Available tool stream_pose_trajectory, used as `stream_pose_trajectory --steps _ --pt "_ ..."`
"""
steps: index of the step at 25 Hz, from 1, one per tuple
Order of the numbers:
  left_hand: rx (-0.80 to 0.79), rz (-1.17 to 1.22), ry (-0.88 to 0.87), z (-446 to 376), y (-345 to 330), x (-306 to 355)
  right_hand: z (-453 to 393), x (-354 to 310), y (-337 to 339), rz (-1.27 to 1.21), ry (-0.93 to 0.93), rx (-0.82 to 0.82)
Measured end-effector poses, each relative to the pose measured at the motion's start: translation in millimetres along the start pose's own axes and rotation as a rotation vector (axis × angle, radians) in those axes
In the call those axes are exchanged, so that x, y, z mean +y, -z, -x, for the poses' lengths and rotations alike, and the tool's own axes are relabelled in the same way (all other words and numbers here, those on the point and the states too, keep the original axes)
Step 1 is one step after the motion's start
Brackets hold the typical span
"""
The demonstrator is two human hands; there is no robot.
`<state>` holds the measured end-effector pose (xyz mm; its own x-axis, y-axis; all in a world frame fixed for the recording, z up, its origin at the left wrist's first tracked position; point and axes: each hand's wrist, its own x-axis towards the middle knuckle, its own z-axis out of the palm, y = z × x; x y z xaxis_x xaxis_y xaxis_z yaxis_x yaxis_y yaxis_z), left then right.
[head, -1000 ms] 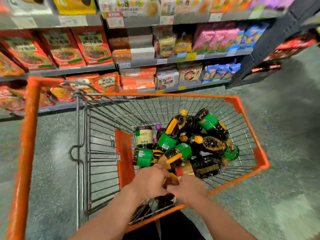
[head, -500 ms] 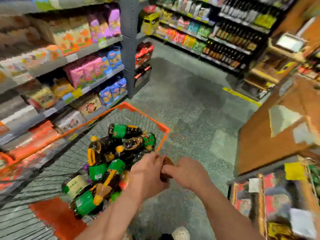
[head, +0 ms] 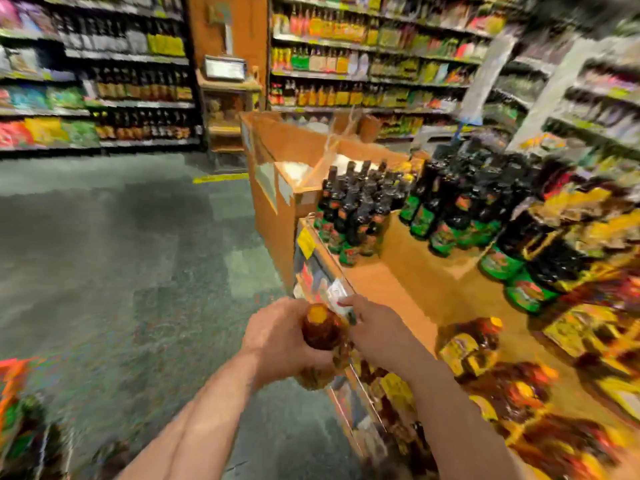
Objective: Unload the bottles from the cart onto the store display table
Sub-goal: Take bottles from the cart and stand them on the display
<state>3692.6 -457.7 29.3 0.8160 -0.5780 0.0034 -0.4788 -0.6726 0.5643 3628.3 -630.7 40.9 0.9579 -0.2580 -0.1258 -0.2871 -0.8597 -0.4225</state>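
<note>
My left hand (head: 280, 344) wraps the body of the bottle (head: 323, 329), fingers curled under it. My right hand (head: 375, 329) closes in on its other side, though blur hides whether those fingers pinch the bottle or only rest against it. It is one bottle, dark amber with a yellow cap pointing up toward me, and it hangs over the near edge of the display table (head: 412, 296), not yet set down.

To do this well, I judge I should carry it past the rail, turn it upright, cap up, and lower it onto bare wood beside the standing rows. I'd let go only once its base sits flat, so it does not knock its neighbours over.

At the frame's lower left corner I see a smear of orange and green that is probably the cart (head: 17, 410). I cannot count what remains in it.

On the table just right of my arms lie yellow-labelled bottles (head: 467, 348), too blurred to count. Farther along stands a tight cluster of small dark bottles (head: 353, 209), well over a dozen, and next to it larger green-labelled bottles (head: 450, 216), roughly ten. Beyond them, stocked shelves (head: 363, 64) line the aisle.
</note>
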Motion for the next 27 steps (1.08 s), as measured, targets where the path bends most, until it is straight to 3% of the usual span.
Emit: stream_pose_trajectory --steps 5,11,23,27 --pt "-0.16 -0.022 -0.268 -62 -68 94 28 112 42 0.189 -0.161 0.067" --pt "-0.309 -0.114 -0.433 -123 -120 158 37 182 49 0.239 -0.345 0.116" --pt "-0.772 -0.336 -0.773 -218 -213 189 10 234 22 0.248 -0.74 -0.074" --pt "-0.891 -0.268 -0.824 -242 -233 187 0 235 20 0.27 -0.802 -0.107"
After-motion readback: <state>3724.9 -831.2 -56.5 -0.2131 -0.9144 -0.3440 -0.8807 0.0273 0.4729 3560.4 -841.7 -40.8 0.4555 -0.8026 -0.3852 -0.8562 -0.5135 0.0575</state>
